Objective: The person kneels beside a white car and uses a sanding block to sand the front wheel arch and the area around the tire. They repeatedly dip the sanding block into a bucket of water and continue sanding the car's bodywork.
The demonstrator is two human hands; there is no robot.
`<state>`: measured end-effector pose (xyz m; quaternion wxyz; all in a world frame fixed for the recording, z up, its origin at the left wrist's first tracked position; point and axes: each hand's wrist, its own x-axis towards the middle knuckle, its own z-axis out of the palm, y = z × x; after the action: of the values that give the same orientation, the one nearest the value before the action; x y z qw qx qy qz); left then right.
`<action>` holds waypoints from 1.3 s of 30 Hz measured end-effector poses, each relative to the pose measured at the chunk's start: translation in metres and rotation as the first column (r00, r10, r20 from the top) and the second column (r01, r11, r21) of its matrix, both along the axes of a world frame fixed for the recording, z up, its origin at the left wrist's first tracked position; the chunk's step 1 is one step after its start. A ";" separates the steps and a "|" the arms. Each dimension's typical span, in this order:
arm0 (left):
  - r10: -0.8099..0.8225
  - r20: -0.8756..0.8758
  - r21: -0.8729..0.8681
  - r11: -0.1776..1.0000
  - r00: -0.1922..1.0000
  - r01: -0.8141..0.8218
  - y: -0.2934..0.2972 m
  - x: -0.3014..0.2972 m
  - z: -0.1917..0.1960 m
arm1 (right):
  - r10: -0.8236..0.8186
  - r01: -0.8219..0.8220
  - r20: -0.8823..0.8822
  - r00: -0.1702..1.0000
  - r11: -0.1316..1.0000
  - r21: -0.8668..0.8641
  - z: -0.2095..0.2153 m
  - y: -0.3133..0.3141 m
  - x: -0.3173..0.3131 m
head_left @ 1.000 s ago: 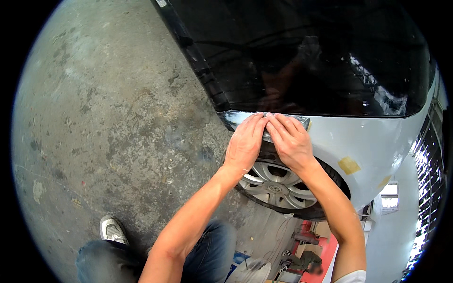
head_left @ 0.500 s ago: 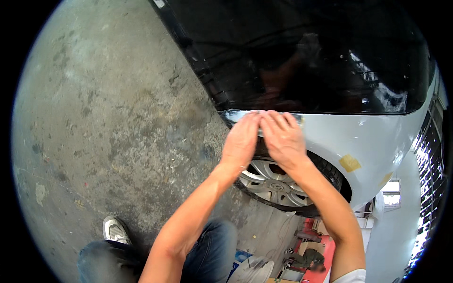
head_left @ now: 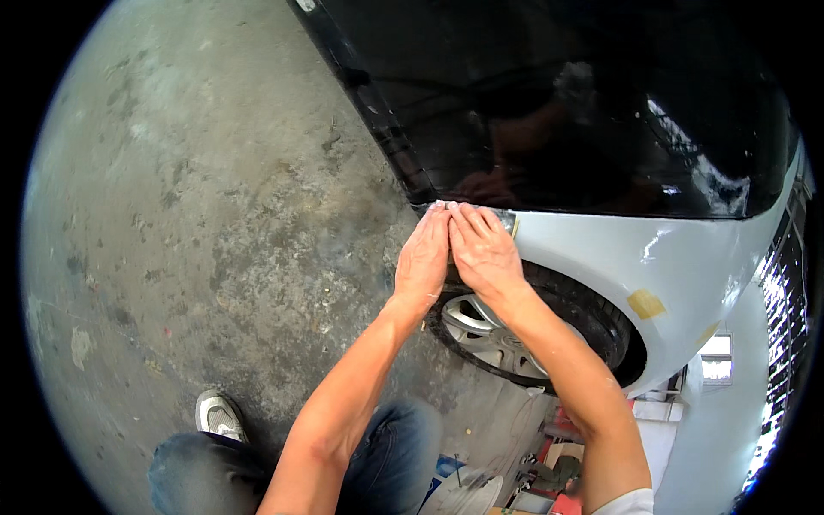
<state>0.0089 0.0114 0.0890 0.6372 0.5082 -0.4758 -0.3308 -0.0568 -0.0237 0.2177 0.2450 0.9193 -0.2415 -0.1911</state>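
My left hand (head_left: 422, 257) and my right hand (head_left: 483, 251) press side by side on the lower corner of a pale car fender (head_left: 592, 245), just below the edge of the black door panel (head_left: 549, 112). Both hands have their fingers held together and bent down onto the surface. A dark grey strip with a yellowish edge, apparently sandpaper (head_left: 510, 221), sticks out beside my right fingers. Most of it is hidden under the hands. Whitish dust marks the fingertips. Behind my wrists is the wheel (head_left: 481, 330), partly covered by my right forearm.
Tan filler patches (head_left: 645, 303) mark the fender above the wheel arch. Stained concrete floor (head_left: 215, 215) spreads to the left, with my shoe (head_left: 221, 415) on it. Toward the bottom lie a whitish round item (head_left: 472, 491) and red equipment; a person (head_left: 562, 472) is partly visible there.
Both hands have slid left along the fender's edge toward its corner, and the grey strip has moved with them. The view has shifted slightly.
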 end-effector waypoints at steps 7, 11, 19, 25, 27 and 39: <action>0.036 0.106 -0.080 0.996 0.994 -0.028 0.013 -0.019 0.064 | -0.050 0.049 -0.050 0.998 0.998 -0.028 0.081 0.017 -0.002; -0.020 0.068 -0.075 0.997 0.998 0.025 0.016 -0.019 0.059 | -0.010 0.010 0.004 1.000 1.000 -0.018 0.074 0.016 -0.009; 0.028 0.039 0.142 0.989 0.999 -0.034 0.039 -0.006 -0.001 | 0.000 0.000 0.002 1.000 0.996 0.086 -0.014 0.021 -0.011; 0.120 0.214 -0.343 0.939 0.970 -0.040 0.055 0.019 0.057 | -0.395 0.401 0.147 0.907 0.916 -0.010 0.077 0.075 -0.008; 0.086 0.254 -0.496 0.867 0.963 0.053 0.065 0.029 0.083 | -0.591 0.580 0.128 0.796 0.806 0.116 0.110 0.082 -0.020; 0.114 -0.095 -0.048 0.992 0.989 -0.119 0.090 0.040 0.026 | -0.034 0.020 0.073 0.997 0.982 0.189 0.124 0.051 0.000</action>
<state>0.0494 0.1012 0.1149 0.6900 0.5021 -0.4240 -0.3033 -0.0570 0.0273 0.3418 0.1449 0.9416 -0.2440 -0.1812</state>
